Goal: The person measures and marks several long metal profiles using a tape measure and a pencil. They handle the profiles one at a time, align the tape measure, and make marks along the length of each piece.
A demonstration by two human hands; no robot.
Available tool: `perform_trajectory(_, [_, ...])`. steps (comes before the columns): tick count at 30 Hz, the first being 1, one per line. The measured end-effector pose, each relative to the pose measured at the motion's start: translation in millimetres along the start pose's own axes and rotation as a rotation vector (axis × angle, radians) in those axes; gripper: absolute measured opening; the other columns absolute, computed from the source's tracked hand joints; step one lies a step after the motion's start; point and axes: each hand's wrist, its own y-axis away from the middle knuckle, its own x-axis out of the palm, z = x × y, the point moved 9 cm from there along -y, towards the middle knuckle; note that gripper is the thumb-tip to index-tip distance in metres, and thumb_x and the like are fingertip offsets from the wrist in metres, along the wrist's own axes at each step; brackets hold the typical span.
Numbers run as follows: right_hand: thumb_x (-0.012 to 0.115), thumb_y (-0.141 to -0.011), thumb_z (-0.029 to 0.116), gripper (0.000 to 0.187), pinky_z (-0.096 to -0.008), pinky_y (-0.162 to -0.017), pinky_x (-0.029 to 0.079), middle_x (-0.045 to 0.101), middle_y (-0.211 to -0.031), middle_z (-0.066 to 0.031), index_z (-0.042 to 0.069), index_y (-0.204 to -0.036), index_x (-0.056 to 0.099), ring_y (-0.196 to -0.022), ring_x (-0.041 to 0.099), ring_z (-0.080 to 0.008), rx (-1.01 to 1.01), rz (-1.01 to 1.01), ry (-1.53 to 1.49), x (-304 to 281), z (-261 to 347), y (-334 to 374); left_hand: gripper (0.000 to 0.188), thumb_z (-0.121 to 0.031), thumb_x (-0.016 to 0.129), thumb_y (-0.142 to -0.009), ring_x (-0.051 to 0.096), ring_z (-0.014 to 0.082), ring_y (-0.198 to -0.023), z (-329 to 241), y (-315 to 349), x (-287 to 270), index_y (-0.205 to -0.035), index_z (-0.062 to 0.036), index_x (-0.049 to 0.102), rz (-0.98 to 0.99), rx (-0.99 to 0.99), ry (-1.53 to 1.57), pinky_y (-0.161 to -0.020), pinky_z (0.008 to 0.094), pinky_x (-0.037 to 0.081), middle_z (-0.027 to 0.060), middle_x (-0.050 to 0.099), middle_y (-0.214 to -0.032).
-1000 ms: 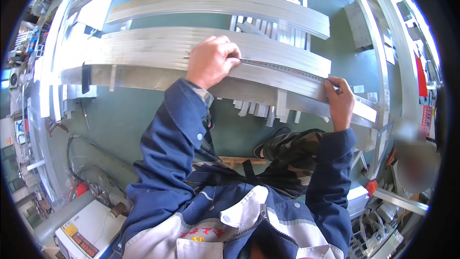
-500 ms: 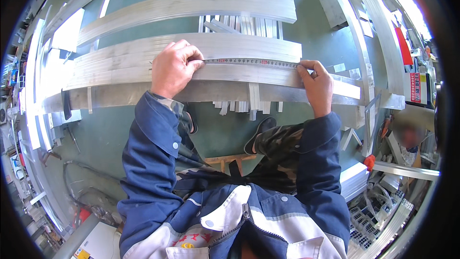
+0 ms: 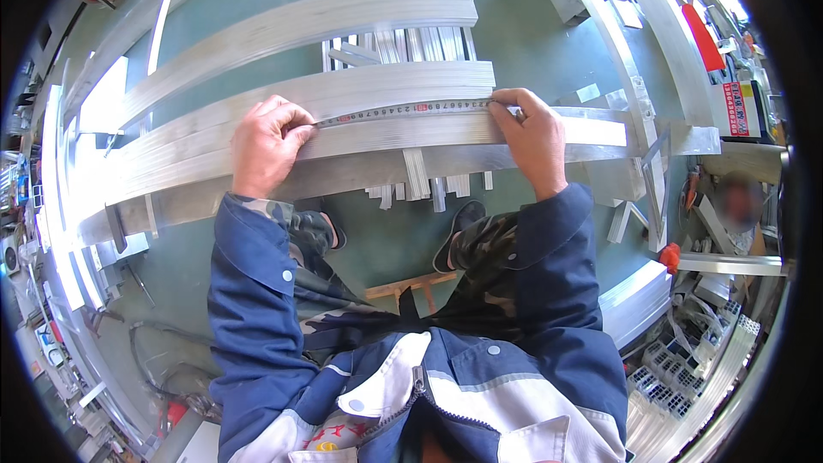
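Note:
A measuring tape blade (image 3: 377, 111) with black and red markings stretches between my hands along the pale aluminium profiles. Its left end is pinched by the closed fingers of my left hand (image 3: 270, 146). My right hand (image 3: 531, 133) grips the other end between thumb and fingers, beside the cut end of the farther profile stack (image 3: 394, 84). Under and in front of the tape lies a nearer profile (image 3: 403, 133), which reaches farther right than that stack. The tape's case, if there is one, is not visible.
Another long profile stack (image 3: 343, 15) lies beyond, with short bars (image 3: 441, 43) under and past it. Long rails (image 3: 630, 77) run along the right. A wooden stool (image 3: 410, 285) stands between my legs. Perforated profiles (image 3: 677, 369) are piled at the lower right; a cable (image 3: 137, 351) lies lower left.
The whole view has shifted, so the profiles and both hands appear farther left. My hands keep the same hold on the tape, with about the same span between them.

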Motion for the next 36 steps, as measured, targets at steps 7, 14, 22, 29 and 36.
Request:
perform_trajectory(7, [0.074, -0.091, 0.024, 0.016, -0.0367, -0.075, 0.055, 0.074, -0.097, -0.0065, 0.013, -0.103, 0.076, -0.082, 0.071, -0.0254, -0.091, -0.029, -0.009, 0.3, 2.5, 0.3, 0.008, -0.003, 0.077, -0.077, 0.063, 0.0231, -0.085, 3.9, -0.1, 2.7, -0.084, -0.0056, 0.072, 0.034, -0.024, 0.003, -0.076, 0.0345, 0.050, 0.0045, 0.066, -0.085])
perform_trajectory(14, [0.074, -0.091, 0.024, 0.017, -0.0377, -0.078, 0.056, 0.075, -0.100, -0.0054, 0.013, -0.104, 0.076, -0.087, 0.072, -0.0270, -0.087, -0.022, 0.010, -1.3, 3.7, 0.8, 0.007, -0.004, 0.077, -0.077, 0.063, 0.0221, -0.084, -0.5, 0.0, 0.9, -0.083, -0.0071, 0.073, 0.016, 0.005, -0.025, -0.074, 0.0345, 0.051, 0.0034, 0.067, -0.084])
perform_trajectory(22, [0.073, -0.092, 0.025, 0.019, -0.0374, -0.078, 0.056, 0.074, -0.102, -0.0054, 0.013, -0.107, 0.075, -0.087, 0.072, -0.0270, -0.119, -0.044, 0.012, -0.1, 1.6, 1.5, 0.007, -0.006, 0.078, -0.077, 0.064, 0.0235, -0.085, 12.0, 0.7, 4.8, -0.083, -0.0080, 0.074, 0.030, -0.087, 0.055, -0.076, 0.0355, 0.051, 0.0036, 0.067, -0.084])
perform_trajectory(29, [0.073, -0.092, 0.026, 0.019, -0.0368, -0.078, 0.056, 0.075, -0.100, -0.0064, 0.013, -0.105, 0.076, -0.084, 0.072, -0.0267, -0.068, -0.016, -0.009, 0.7, 0.1, 0.0, 0.007, 0.004, 0.075, -0.081, 0.061, 0.0155, -0.077, 6.0, 1.1, 4.8, -0.084, -0.0005, 0.071, 0.025, -0.024, 0.050, -0.070, 0.0296, 0.049, 0.0046, 0.064, -0.085])
perform_trajectory(36, [0.072, -0.092, 0.026, 0.018, -0.0366, -0.079, 0.056, 0.075, -0.099, -0.0075, 0.012, -0.103, 0.076, -0.083, 0.072, -0.0263, -0.056, -0.020, -0.003, 0.7, 0.7, -0.1, 0.006, -0.009, 0.079, -0.078, 0.064, 0.0201, -0.083, 13.5, 0.2, 5.1, -0.082, -0.0084, 0.074, 0.022, -0.071, 0.062, -0.074, 0.0342, 0.052, 0.0019, 0.067, -0.082])
